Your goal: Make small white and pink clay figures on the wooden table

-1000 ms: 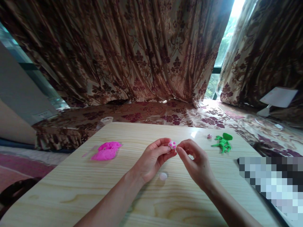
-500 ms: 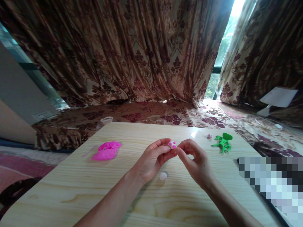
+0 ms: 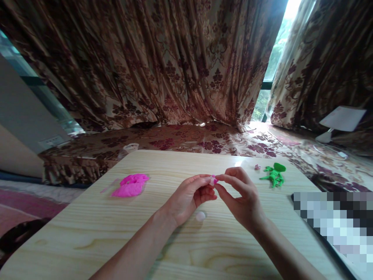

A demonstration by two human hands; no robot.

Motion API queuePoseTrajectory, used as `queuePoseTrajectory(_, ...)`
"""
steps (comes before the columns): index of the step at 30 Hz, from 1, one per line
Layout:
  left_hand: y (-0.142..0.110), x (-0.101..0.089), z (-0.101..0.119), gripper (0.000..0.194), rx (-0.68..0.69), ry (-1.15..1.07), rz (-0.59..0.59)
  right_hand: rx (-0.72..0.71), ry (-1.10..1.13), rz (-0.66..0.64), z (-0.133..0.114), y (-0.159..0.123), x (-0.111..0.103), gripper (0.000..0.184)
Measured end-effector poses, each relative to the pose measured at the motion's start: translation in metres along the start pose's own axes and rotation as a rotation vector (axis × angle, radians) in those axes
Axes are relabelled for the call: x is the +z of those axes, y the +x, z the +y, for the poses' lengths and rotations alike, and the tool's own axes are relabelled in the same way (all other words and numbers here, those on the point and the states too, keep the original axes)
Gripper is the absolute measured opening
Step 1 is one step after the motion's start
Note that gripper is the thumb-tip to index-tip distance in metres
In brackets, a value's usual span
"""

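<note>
Reference point: white lump (image 3: 201, 216), roundish, lying on a pale wood-grain bench (image 3: 116, 233).

Markings: dark-edged flat object (image 3: 335, 229), well right of the lump; face masked by coarse blocks, any lettering unreadable.

Left hand (image 3: 183, 198), just left of and beyond the lump: grip closed, thumb and forefinger pinching a white-and-pink piece (image 3: 213, 180); remaining fingers loosely curled below.

Right hand (image 3: 244, 198), to the lump's right: forefinger and thumb slightly parted, forefinger at the piece's right edge. Whether this grip actually pinches the piece cannot be told.

Principal item, the white-and-pink piece: held above the bench, beyond and slightly right of the lump; small, white body with bright pink patches, partly hidden by fingers. Its outline appears rounded, though it is too small and covered to be sure.

Also on the bench: magenta mass (image 3: 130, 185), flattened and irregular, left of and beyond the lump; green figure (image 3: 274, 175) with thin limbs and a broad oval part, right of and beyond it; little mottled pinkish bit (image 3: 257, 167), between lump and figure in bearing, farther off.

Background, far beyond the lump: patterned curtains (image 3: 186, 66); white-shaded lamp (image 3: 342, 118), to its right.
</note>
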State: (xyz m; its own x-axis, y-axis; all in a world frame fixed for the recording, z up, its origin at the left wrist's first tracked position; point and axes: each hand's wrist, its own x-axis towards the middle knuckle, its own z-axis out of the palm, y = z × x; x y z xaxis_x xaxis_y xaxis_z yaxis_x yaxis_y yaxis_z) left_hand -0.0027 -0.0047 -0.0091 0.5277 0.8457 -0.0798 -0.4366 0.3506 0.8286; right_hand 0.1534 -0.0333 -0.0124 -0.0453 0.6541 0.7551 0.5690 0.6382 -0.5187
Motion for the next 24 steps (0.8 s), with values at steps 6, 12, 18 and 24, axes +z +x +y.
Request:
queuePoseTrajectory(6, -0.0007, 0.0025, 0.0007, 0.013, 0.002, 0.004, -0.007, -0.007, -0.029, -0.030, 0.0014, -0.0019, -0.0005, 0.023)
queuePoseTrajectory(12, -0.0010, 0.0027, 0.0014, 0.015, -0.009, 0.014, -0.027, -0.027, -0.032, -0.025, 0.0046, -0.0034, 0.0006, 0.021)
queuePoseTrajectory(18, -0.0010, 0.0026, 0.0012, 0.017, -0.013, 0.012, -0.009, -0.024, -0.038, -0.035, 0.0026, -0.0024, -0.0012, 0.018)
queuePoseTrajectory(24, 0.0001, 0.0014, 0.0003, 0.016, -0.024, -0.037, 0.052, -0.025, -0.015, 0.016, -0.0016, 0.0018, -0.0062, 0.028)
